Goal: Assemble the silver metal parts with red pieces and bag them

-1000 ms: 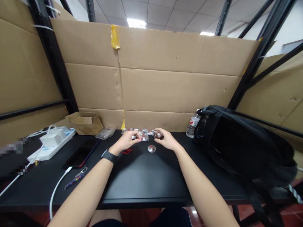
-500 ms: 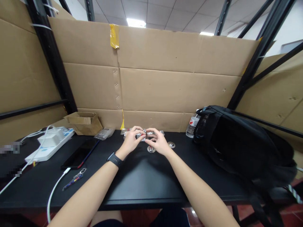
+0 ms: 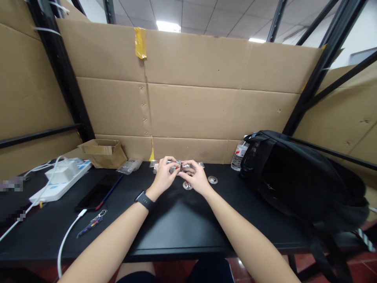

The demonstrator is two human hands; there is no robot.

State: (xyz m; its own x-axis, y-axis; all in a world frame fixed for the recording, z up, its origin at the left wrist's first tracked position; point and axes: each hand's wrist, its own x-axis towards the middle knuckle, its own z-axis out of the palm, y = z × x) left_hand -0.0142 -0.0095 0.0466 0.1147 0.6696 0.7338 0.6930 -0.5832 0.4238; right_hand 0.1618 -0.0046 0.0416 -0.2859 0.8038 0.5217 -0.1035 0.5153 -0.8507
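Observation:
Over the far middle of the desk, my left hand point(image 3: 165, 171) and my right hand point(image 3: 195, 175) meet with curled fingers. Their fingertips pinch a small shiny metallic piece point(image 3: 181, 168), seen edge-on and too small to name. A round silvery disc point(image 3: 187, 186) with a reddish middle lies just below my right fingers. Farther right, another silvery disc point(image 3: 212, 180) rests flat on the desk. Behind the hands sit several small clear packets point(image 3: 153, 163) with shiny contents, partly hidden by my fingers.
A black backpack point(image 3: 300, 184) fills the right side, with a water bottle point(image 3: 238, 157) beside it. On the left are a power strip point(image 3: 63, 182), a phone point(image 3: 98, 192), a keychain point(image 3: 92, 224), a small cardboard box point(image 3: 103, 155) and a plastic bag point(image 3: 129, 166). Cardboard walls point(image 3: 206, 110) enclose the desk.
The fingertips have shifted slightly around the small shiny piece, which now shows a thinner edge. Both hands stay in nearly the same place; the camera view has moved slightly.

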